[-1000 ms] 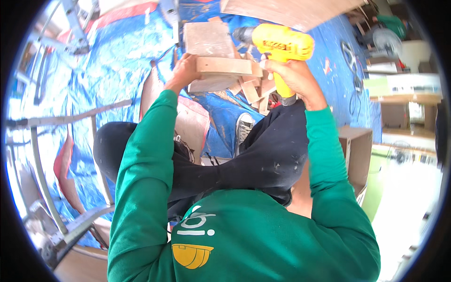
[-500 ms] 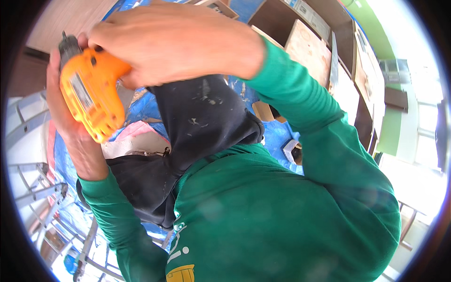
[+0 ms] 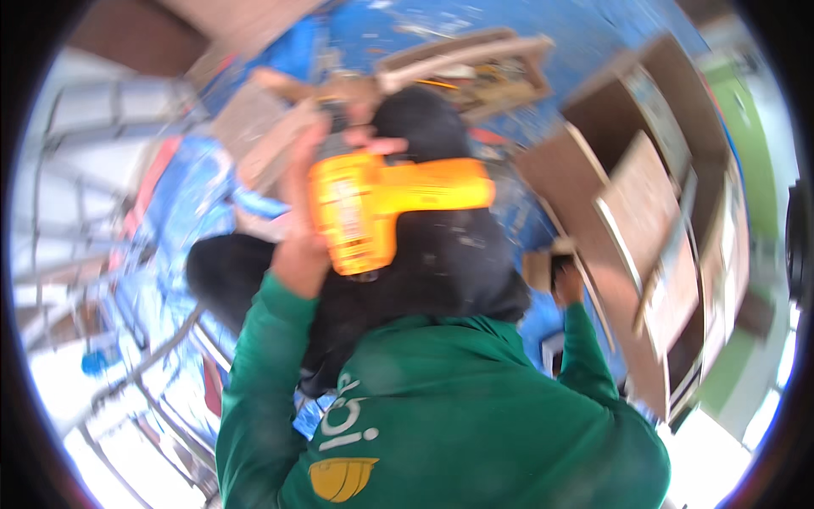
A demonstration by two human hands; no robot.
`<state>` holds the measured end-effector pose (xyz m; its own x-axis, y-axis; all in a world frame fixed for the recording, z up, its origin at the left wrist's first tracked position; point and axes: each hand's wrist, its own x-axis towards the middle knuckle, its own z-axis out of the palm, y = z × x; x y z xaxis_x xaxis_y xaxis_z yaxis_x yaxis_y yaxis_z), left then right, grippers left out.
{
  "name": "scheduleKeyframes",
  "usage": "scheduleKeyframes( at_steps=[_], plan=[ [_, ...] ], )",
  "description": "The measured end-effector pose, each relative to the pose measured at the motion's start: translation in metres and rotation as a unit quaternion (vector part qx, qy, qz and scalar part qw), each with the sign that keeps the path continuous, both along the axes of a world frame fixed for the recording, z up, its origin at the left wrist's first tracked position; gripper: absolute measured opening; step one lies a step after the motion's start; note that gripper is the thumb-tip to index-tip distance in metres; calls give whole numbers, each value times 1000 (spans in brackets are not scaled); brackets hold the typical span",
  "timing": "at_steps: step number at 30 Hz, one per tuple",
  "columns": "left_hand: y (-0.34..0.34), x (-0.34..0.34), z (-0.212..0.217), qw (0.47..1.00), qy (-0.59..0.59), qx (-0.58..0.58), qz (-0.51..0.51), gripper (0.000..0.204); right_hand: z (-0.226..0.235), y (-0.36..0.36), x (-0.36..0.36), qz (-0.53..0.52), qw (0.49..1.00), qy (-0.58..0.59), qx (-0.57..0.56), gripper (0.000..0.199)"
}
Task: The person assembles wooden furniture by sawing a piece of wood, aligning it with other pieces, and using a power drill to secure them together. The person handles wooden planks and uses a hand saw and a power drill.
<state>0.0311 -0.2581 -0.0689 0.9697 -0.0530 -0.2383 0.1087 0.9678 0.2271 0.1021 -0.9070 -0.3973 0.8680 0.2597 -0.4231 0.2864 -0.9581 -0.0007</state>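
A yellow-orange cordless drill [image 3: 349,208] lies in my left hand [image 3: 298,250], which grips its body from the left side. The drill's dark chuck points away from me and its handle sticks out to the right, over my dark trousers. Down at my right side, my right hand [image 3: 568,284] reaches to a small cardboard box [image 3: 536,270]. Its fingers are blurred and partly lost in the dark opening, so what they touch cannot be made out.
An open wooden tray [image 3: 462,72] with loose bits lies ahead on the blue sheeting [image 3: 585,25]. Brown wooden cabinet frames [image 3: 560,182] with boards leaning on them stand on the right. Metal ladder-like frames [image 3: 140,365] fill the left. Wood offcuts [image 3: 254,119] lie ahead left.
My right hand has left the drill and moved down right to the cardboard box. The drill, still in my left hand, has shifted right in view, and the whole view has swung.
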Motion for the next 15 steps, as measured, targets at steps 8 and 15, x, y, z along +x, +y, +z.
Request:
scheduleKeyframes(
  at_steps=[8,15],
  plan=[
    [-30,22,1,994,-33,55,87,46,34,60,17,-202,979,-4,26,36],
    [-25,25,-7,996,-31,44,70,46,13,21,25,-155,987,26,-20,27]
  ],
)
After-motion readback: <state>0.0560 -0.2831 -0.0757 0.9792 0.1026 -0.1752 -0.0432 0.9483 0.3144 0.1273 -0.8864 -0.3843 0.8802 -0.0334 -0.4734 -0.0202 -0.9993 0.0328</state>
